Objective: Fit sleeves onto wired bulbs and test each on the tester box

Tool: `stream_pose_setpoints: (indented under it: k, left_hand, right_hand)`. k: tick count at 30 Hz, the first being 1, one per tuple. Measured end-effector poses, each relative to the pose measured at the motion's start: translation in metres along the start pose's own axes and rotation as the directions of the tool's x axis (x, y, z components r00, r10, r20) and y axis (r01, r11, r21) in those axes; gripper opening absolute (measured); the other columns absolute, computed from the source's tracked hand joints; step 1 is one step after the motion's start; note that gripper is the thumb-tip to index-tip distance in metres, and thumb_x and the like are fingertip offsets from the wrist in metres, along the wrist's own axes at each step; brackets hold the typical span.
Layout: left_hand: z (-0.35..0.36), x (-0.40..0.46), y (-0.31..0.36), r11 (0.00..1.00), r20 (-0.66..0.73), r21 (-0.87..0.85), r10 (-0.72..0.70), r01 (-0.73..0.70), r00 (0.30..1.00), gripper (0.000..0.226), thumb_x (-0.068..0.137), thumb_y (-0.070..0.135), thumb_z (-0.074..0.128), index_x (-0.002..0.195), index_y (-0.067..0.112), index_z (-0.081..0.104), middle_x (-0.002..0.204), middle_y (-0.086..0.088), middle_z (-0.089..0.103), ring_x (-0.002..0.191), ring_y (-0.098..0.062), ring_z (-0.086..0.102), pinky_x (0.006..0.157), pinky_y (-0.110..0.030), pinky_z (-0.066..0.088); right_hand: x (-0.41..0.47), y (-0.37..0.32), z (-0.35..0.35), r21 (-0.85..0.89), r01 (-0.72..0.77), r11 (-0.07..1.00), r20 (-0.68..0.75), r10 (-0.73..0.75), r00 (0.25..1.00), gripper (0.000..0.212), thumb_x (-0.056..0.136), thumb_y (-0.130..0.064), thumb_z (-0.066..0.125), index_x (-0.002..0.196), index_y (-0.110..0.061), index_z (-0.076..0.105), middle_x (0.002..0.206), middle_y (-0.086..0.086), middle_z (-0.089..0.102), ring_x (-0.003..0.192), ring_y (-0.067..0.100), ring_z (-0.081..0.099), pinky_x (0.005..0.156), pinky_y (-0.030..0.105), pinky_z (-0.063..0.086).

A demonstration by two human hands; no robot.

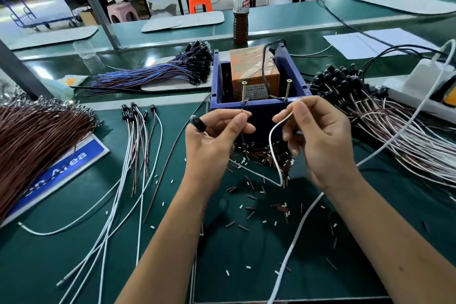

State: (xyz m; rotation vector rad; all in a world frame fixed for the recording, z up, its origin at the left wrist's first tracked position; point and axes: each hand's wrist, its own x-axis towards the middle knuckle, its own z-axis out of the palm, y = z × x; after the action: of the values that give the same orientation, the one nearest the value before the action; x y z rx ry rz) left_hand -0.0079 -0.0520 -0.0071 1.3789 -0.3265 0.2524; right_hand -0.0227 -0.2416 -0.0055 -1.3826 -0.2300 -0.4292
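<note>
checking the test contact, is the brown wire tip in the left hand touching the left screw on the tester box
Cannot tell. In the head view the brown wire tip pinched by the left hand sits right at the base of the left screw, but neither contact nor a gap shows plainly.

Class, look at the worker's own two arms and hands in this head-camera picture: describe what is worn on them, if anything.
Nothing is worn. The left hand and right hand are bare, with no gloves, rings or finger cots visible. Both forearms are bare as far as the frame's lower edge: no sleeves, watch, wrist strap or markings show.
</note>
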Motion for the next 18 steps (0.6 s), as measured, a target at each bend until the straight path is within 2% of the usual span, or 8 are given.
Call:
stream_pose_setpoints:
  k: [3, 6, 10, 14, 18]
  left_hand:
    - [0.01, 0.0, -0.002, 0.986, -0.171, 0.13, 0.129, -0.108, 0.977, 0.006, 0.094, 0.008, 0.074, 0.097, 0.012, 0.074, 0.077, -0.007, 0.078, 0.067, -0.011, 0.073, 0.068, -0.016, 0.052]
    - [0.019, 0.002, -0.004, 0.961, -0.286, 0.223, 0.222, -0.161, 0.932, 0.008, 0.094, 0.008, 0.075, 0.094, 0.014, 0.072, 0.075, -0.005, 0.076, 0.074, -0.021, 0.076, 0.072, -0.028, 0.055]
    - [0.026, 0.008, -0.006, 0.927, -0.358, 0.326, 0.302, -0.185, 0.884, 0.011, 0.094, 0.007, 0.074, 0.089, 0.017, 0.073, 0.073, -0.003, 0.074, 0.069, -0.022, 0.073, 0.068, -0.035, 0.058]
    - [0.03, 0.009, -0.008, 0.896, -0.364, 0.394, 0.355, -0.203, 0.861, 0.008, 0.093, 0.007, 0.074, 0.088, 0.014, 0.075, 0.071, -0.001, 0.073, 0.065, -0.02, 0.071, 0.064, -0.026, 0.055]
    - [0.031, 0.011, -0.009, 0.884, -0.376, 0.419, 0.377, -0.208, 0.846, 0.01, 0.092, 0.008, 0.074, 0.087, 0.017, 0.075, 0.069, 0.001, 0.073, 0.063, -0.017, 0.07, 0.064, -0.026, 0.055]
  right_hand:
    - [0.001, 0.004, 0.001, -0.281, 0.104, 0.954, -0.188, -0.161, 0.969, 0.014, 0.103, -0.019, 0.065, 0.095, -0.012, 0.074, 0.076, 0.002, 0.074, 0.056, 0.014, 0.062, 0.052, 0.025, 0.047]
    - [0.001, 0.004, 0.004, -0.477, 0.159, 0.864, -0.284, -0.323, 0.903, 0.01, 0.1, -0.018, 0.068, 0.095, -0.016, 0.077, 0.074, -0.009, 0.072, 0.065, 0.012, 0.069, 0.062, 0.023, 0.052]
    - [0.007, 0.002, 0.01, -0.627, 0.202, 0.752, -0.288, -0.465, 0.837, 0.014, 0.098, -0.018, 0.069, 0.09, -0.011, 0.079, 0.073, -0.008, 0.071, 0.065, 0.007, 0.067, 0.06, 0.024, 0.052]
    - [0.014, -0.001, 0.012, -0.699, 0.211, 0.683, -0.261, -0.519, 0.814, 0.015, 0.095, -0.015, 0.07, 0.086, -0.009, 0.08, 0.072, -0.005, 0.071, 0.063, 0.01, 0.065, 0.06, 0.026, 0.051]
    - [0.017, -0.003, 0.016, -0.727, 0.202, 0.656, -0.247, -0.524, 0.815, 0.016, 0.095, -0.013, 0.069, 0.083, -0.01, 0.079, 0.067, -0.006, 0.067, 0.059, 0.009, 0.061, 0.058, 0.019, 0.045]
